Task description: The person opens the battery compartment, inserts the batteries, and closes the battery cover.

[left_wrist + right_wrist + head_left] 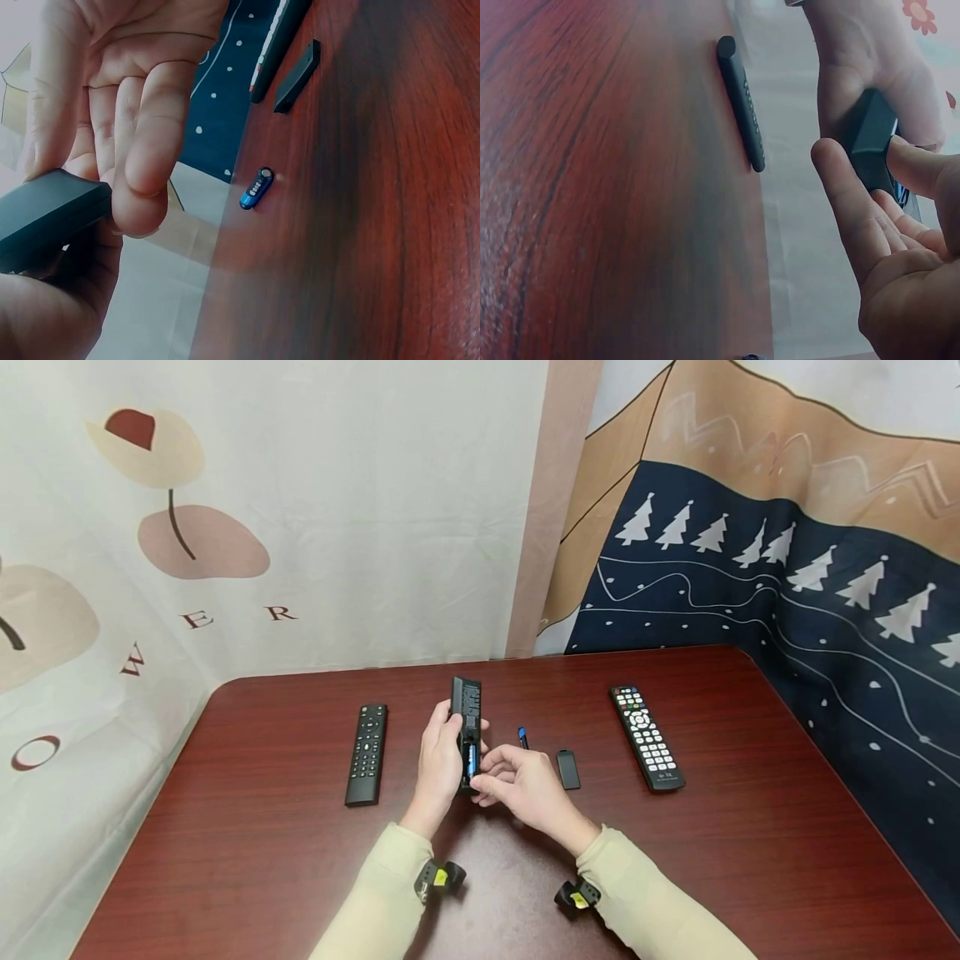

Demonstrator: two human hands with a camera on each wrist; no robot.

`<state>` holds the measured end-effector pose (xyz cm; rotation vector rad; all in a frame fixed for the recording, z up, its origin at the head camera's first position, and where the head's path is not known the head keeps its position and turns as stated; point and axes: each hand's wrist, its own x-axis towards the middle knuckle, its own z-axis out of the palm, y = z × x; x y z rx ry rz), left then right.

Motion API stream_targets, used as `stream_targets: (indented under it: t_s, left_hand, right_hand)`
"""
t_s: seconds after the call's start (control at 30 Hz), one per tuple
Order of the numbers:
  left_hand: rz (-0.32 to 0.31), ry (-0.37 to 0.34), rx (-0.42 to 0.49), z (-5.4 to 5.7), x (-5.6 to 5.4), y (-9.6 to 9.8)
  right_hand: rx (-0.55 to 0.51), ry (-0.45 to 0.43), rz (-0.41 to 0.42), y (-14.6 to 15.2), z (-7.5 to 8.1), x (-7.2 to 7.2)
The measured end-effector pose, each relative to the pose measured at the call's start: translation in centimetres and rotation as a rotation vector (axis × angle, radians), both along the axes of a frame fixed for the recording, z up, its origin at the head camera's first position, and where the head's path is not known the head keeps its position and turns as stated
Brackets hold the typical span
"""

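Observation:
My left hand grips a black remote control upright, its labelled back facing me. The battery compartment in its lower half is uncovered, and a blue battery shows inside. With its thumb, my right hand touches the compartment's lower end; its other fingers reach loosely beside the remote. In the right wrist view the right index finger lies fairly straight alongside the remote's end. Just right of the hands, a loose blue battery and a black battery cover lie on the table.
Another black remote lies keys up on the left of the brown table. A third remote with white keys lies on the right. Printed curtains hang behind the table's back edge.

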<state>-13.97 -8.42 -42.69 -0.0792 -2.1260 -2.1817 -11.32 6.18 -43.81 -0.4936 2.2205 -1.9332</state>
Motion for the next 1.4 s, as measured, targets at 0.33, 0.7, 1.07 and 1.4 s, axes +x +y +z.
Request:
stream_targets:
  t_s: [0.33, 0.7, 1.07, 1.4]
  left_hand:
    - [-0.012, 0.005, 0.012, -0.13, 0.0, -0.05]
    - [-0.03, 0.008, 0.011, -0.19, 0.08, 0.1]
    - [-0.032, 0.017, 0.033, -0.28, 0.14, 0.06]
    - [-0.053, 0.005, 0.045, -0.16, 0.28, -0.04]
  right_hand:
    - [-0.036, -0.078, 0.004, 0.14, 0.39, -0.22]
    - [-0.044, -0.112, -0.011, 0.2, 0.63, -0.21]
    - [-0.041, -0.137, -0.036, 0.08, 0.74, -0.16]
    - [-0.004, -0.134, 0.013, 0.54, 0.43, -0.41]
